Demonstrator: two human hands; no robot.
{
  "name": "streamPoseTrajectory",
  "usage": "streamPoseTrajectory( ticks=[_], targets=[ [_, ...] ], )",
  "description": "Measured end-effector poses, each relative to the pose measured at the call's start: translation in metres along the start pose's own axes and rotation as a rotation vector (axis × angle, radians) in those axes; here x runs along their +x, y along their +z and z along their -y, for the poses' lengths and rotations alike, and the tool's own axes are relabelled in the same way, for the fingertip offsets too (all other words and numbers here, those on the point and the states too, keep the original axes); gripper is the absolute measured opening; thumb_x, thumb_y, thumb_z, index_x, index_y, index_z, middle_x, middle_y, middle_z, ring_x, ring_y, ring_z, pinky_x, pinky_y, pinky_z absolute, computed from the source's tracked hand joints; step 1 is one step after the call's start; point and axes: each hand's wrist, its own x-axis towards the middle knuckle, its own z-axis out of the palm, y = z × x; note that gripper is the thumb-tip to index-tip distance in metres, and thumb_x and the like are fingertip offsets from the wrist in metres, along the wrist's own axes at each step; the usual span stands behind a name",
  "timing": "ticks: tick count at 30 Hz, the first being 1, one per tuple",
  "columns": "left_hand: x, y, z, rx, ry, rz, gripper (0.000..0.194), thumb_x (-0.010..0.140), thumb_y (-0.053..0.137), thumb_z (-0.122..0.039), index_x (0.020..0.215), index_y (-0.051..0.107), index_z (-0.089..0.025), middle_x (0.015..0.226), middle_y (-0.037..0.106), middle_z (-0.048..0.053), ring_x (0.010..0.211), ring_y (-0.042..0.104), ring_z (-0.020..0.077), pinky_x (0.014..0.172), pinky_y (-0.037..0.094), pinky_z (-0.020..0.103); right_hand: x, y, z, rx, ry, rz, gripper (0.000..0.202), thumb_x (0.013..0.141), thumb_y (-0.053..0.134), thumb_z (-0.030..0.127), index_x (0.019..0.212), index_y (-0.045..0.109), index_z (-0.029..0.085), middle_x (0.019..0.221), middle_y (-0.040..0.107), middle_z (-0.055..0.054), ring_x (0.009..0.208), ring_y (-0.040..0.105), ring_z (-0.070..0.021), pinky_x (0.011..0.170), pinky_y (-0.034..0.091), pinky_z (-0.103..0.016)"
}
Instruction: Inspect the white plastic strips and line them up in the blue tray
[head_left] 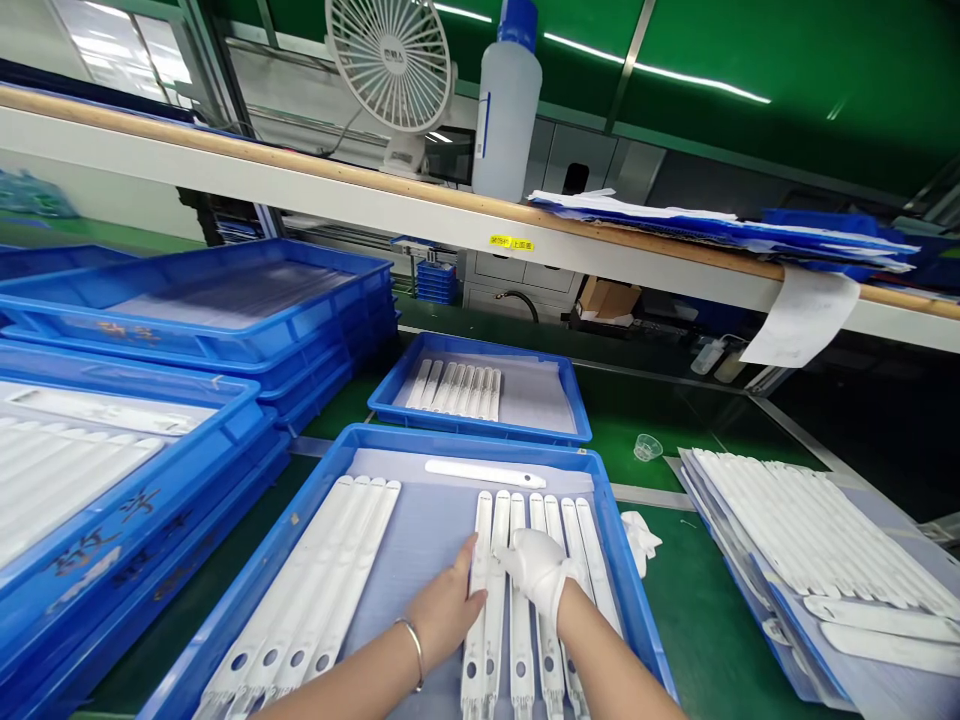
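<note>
My bare left hand (448, 603), with a bracelet at the wrist, is at the left edge of a group of long white strips (478, 650) in the near blue tray (469, 440). Its thumb and forefinger are apart and touch the side of the leftmost strip. My right hand (536, 570), in a white glove, rests over the strips just right of it, fingers bent down onto them; what they hold, if anything, is hidden. Another group of strips (330, 560) lies at the tray's left. One strip (484, 473) lies crosswise near the far edge.
Stacked blue trays (150, 530) stand at left. A smaller tray (480, 430) with strips is beyond. More strips (817, 530) are piled at right, near a small clear cup (647, 447) and crumpled white material (640, 541). A shelf (420, 215) holds a fan (391, 55) and bottle (506, 110).
</note>
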Motion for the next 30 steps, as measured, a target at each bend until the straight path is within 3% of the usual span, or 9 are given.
streamPoseTrajectory(
  ticks=[4,7,10,14,20,30],
  targets=[
    [-0.014,-0.019,-0.002,0.224,0.051,-0.005,0.063,0.082,0.051,-0.027,0.143,0.036,-0.019,0.082,0.067,0.006,0.077,0.065,0.0260,0.067,0.041,0.032,0.008,0.004,-0.011,0.050,-0.057,-0.034,0.031,0.092,0.054,0.044,0.085,0.062,0.015,0.078,0.064,-0.002,0.072,0.063,-0.0166,0.069,0.049,-0.030],
    [-0.026,-0.046,0.003,0.375,0.052,-0.077,0.035,0.085,0.047,-0.029,0.118,0.056,-0.021,0.086,0.067,0.005,0.078,0.065,0.0222,0.068,0.043,0.029,0.012,0.006,-0.014,0.104,-0.113,-0.060,0.036,0.092,0.049,0.044,0.065,0.051,0.019,0.054,0.054,0.002,0.055,0.058,-0.0154,0.058,0.041,-0.026],
    [-0.037,-0.078,0.018,0.478,-0.030,-0.166,0.022,0.088,0.042,-0.029,0.098,0.059,-0.018,0.095,0.065,0.008,0.084,0.064,0.0238,0.074,0.044,0.032,0.010,0.006,-0.011,0.163,-0.165,-0.064,0.037,0.090,0.046,0.044,0.061,0.039,0.022,0.047,0.047,0.004,0.048,0.054,-0.0144,0.055,0.036,-0.025],
    [-0.047,-0.107,0.042,0.623,-0.152,-0.231,0.025,0.090,0.037,-0.027,0.095,0.058,-0.013,0.097,0.063,0.016,0.087,0.064,0.0311,0.076,0.045,0.040,0.004,0.005,-0.004,0.225,-0.199,-0.039,0.036,0.088,0.047,0.041,0.059,0.035,0.022,0.045,0.042,0.006,0.045,0.050,-0.0137,0.053,0.035,-0.024],
    [-0.046,-0.110,0.063,0.726,-0.220,-0.228,0.030,0.091,0.034,-0.024,0.098,0.059,-0.010,0.093,0.065,0.018,0.088,0.066,0.0322,0.075,0.047,0.041,0.002,0.005,-0.004,0.279,-0.228,-0.043,0.036,0.089,0.044,0.043,0.061,0.035,0.023,0.048,0.041,0.006,0.048,0.051,-0.0139,0.053,0.035,-0.023],
    [-0.042,-0.112,0.068,0.761,-0.255,-0.193,0.033,0.088,0.034,-0.019,0.096,0.064,-0.009,0.094,0.067,0.021,0.090,0.066,0.0321,0.079,0.046,0.042,0.004,0.009,-0.009,0.314,-0.263,-0.032,0.034,0.087,0.045,0.043,0.061,0.037,0.022,0.050,0.042,0.005,0.048,0.050,-0.0142,0.054,0.036,-0.024]
  ],
)
